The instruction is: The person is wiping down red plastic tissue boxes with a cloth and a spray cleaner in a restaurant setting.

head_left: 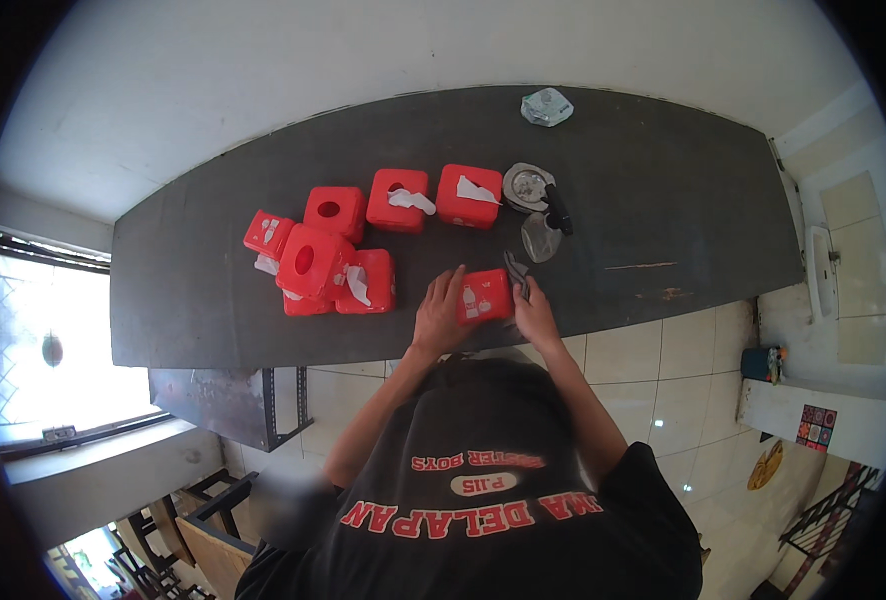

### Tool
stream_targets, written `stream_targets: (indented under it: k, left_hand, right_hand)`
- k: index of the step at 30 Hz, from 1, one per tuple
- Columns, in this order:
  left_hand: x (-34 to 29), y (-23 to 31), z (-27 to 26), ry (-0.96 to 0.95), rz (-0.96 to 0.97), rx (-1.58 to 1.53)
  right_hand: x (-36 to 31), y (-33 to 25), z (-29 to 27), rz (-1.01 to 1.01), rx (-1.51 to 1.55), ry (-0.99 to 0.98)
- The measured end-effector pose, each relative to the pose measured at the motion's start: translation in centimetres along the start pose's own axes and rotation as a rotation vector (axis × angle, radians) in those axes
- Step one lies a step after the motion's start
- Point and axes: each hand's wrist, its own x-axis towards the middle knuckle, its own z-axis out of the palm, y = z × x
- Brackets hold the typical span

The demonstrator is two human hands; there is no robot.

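A red tissue box stands near the table's front edge, its side with white printed pictures showing. My left hand grips it from the left, fingers along its edge. On the box's right, my right hand holds a dark grey cloth, bunched between thumb and fingers, close to the box. To the left, several more red tissue boxes are grouped, one lying on top of others. Two boxes with white tissue sticking out, a middle one and a right one, stand farther back.
Behind my right hand lie a round metal ashtray, a black object and a clear plastic piece. A pale green-white packet sits at the back of the dark table. A wall runs behind it.
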Motion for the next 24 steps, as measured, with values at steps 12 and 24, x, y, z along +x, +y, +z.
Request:
stream_targets:
  k: [12,24]
  left_hand:
    - [-1.5,-1.7,-1.3,0.133,-0.051,-0.13]
    - [-1.3,-2.4,-0.4,0.264,0.08,-0.189]
  right_hand:
    - [-1.3,-3.6,-3.3,-0.201,-0.055,0.0]
    - [1.3,0.0,1.8,-0.647,-0.29,-0.059]
